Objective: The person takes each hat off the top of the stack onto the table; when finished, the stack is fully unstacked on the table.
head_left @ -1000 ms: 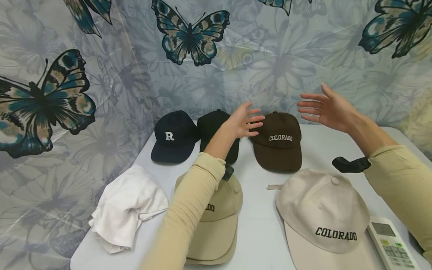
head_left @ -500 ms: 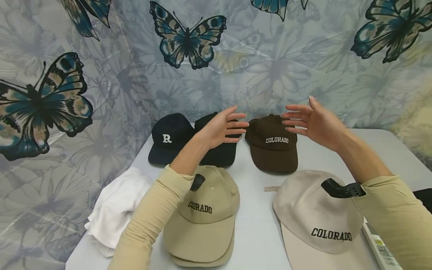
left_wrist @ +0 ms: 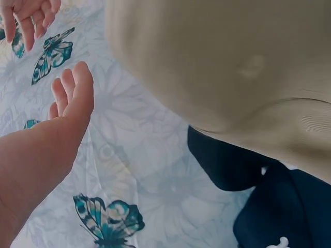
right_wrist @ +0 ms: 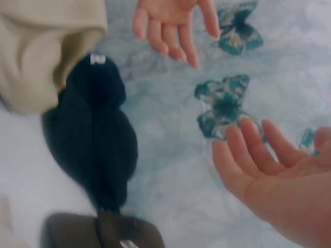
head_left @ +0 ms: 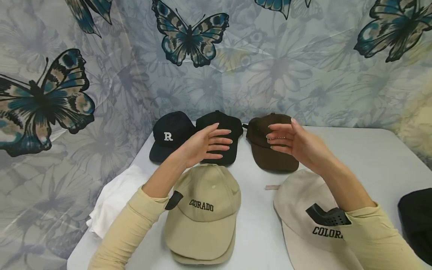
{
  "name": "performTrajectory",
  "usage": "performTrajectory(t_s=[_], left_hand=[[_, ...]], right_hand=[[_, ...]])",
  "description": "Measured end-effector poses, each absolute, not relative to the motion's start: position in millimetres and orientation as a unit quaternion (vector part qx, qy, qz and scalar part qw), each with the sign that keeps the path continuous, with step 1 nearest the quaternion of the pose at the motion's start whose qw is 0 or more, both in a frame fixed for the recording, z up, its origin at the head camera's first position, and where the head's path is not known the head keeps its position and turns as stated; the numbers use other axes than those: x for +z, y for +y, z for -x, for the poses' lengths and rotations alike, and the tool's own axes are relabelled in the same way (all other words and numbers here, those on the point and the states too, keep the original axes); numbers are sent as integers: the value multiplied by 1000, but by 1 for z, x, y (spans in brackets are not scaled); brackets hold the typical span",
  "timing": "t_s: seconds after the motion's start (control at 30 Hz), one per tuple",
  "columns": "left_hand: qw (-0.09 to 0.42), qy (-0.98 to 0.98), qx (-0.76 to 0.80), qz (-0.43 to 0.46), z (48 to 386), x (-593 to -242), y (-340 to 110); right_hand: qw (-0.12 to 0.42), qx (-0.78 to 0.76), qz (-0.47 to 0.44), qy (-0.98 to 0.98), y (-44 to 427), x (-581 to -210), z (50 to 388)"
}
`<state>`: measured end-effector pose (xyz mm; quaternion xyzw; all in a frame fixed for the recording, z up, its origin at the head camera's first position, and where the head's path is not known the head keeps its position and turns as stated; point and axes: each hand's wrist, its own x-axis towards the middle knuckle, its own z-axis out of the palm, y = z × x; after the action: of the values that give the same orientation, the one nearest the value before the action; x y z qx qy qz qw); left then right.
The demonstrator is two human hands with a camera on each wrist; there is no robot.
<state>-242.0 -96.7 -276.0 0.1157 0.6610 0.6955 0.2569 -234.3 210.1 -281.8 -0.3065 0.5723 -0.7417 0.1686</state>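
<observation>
Both hands hang in the air with fingers extended and nothing in them. My left hand (head_left: 202, 146) passes in front of the plain black cap (head_left: 221, 157), above a stack of khaki caps (head_left: 202, 236) with dark lettering. My right hand (head_left: 305, 146) partly covers the brown cap (head_left: 273, 159) and its lettering. Below it, the cream cap (head_left: 293, 210) is partly behind the right forearm. In the left wrist view, a khaki cap (left_wrist: 217, 67) looms close to the left hand (left_wrist: 67, 119). The right wrist view shows the right hand (right_wrist: 279, 181) palm up, apart from the caps.
A navy cap (head_left: 172, 131) with a white R stands at the back left. White crumpled fabric (head_left: 114, 198) lies behind the left forearm. A black item (head_left: 416, 221) sits at the right edge. Butterfly-printed cloth (head_left: 287, 67) hangs behind the white table (head_left: 364, 157).
Both hands have moved left and lower, remaining apart with fingers extended. The right sleeve now hides the remote control, and more of the black item at right shows. The caps have stayed put.
</observation>
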Motion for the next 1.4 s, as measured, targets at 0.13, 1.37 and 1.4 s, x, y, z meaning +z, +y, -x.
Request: performTrajectory(t_s=[0.13,1.37,1.4], left_hand=[[254,646,710,-118,235,-282,-109],[222,686,693,-8,177,-342,-202],[222,689,690,-4,175,-344,-204]], right_hand=[[159,-732,280,601,199,-289,224],[178,-686,221,670,128,-349,192],[180,-685,218,672,128,-350,192]])
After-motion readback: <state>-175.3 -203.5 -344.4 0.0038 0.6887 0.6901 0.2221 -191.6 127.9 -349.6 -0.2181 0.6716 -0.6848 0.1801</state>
